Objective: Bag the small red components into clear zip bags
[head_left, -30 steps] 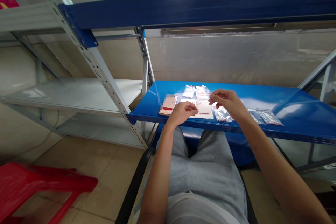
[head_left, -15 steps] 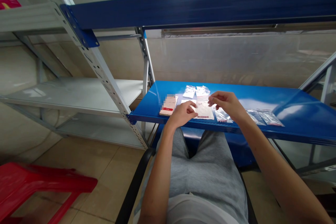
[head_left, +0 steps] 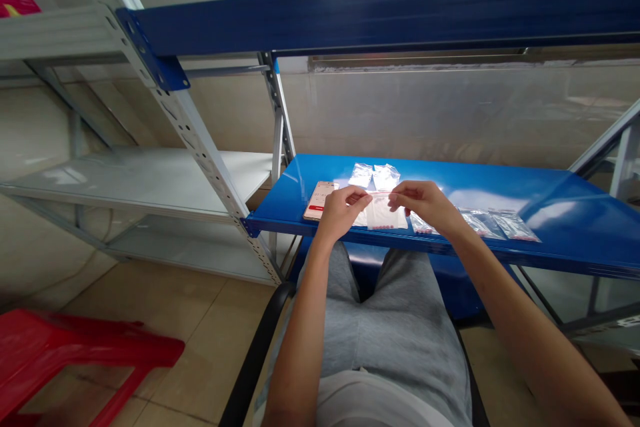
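The left grip (head_left: 343, 213) and right grip (head_left: 425, 205) are both clenching, pinching the top edge of a clear zip bag (head_left: 384, 215) and holding it over a blue shelf (head_left: 520, 190). A printed card (head_left: 319, 201) is lying just beside the left grip, while other small bags (head_left: 483, 223) are lying to the right.

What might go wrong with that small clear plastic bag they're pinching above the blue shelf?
The clear zip bag with the red-edged top is pinched only by the fingertips of the left hand and right hand, so it might slip. It is close to the front edge of the glossy blue steel shelf, so it could drop over onto the floor. The right hand is also just above another loose clear bag, which could get nudged aside.
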`<state>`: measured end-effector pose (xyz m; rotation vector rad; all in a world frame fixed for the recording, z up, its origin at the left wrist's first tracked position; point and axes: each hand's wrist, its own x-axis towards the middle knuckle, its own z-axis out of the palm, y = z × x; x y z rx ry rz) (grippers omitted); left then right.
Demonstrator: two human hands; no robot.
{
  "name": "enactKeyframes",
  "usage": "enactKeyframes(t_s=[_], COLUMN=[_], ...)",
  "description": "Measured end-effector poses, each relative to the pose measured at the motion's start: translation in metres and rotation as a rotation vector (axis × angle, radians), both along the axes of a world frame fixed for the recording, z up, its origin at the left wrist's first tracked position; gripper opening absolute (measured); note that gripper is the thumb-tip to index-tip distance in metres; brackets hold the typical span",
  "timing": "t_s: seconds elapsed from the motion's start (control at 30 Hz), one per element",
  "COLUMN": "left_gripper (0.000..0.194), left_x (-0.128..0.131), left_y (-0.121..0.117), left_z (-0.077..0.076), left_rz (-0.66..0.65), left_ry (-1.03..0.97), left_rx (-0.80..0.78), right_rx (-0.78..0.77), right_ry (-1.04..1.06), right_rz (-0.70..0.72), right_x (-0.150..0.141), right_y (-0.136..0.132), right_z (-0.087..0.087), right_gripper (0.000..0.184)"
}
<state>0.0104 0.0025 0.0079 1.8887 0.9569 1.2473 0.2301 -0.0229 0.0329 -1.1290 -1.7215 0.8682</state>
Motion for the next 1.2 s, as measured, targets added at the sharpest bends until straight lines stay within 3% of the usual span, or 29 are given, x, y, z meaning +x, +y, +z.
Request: enactKeyframes(t_s=[0.4,0.87,1.07,1.2], left_gripper=[0.018,0.025,0.021,0.02], left_x=[0.0,0.002,0.002,0.002], left_y=[-0.001,-0.004,0.0,-0.001], left_z=[0.002,0.004,0.0,0.001], left_rz=[0.03,-0.056,-0.013,-0.016], left_ry=[-0.008,-0.011,-0.032,0.001], left_rx=[0.017,-0.031,-0.016,0.008], right_rx=[0.005,0.047,-0.054,-0.03], right_ry=[0.037,0.002,0.076,0.036], right_rz=[0.045,-0.025,0.041,0.054], right_x=[0.003,-0.001,-0.006,-0.009], right_y=[-0.002,-0.003,-0.004,-0.001], right_z=[0.005,0.003,0.002,-0.004], right_gripper=[0.036,0.033,0.035,0.032])
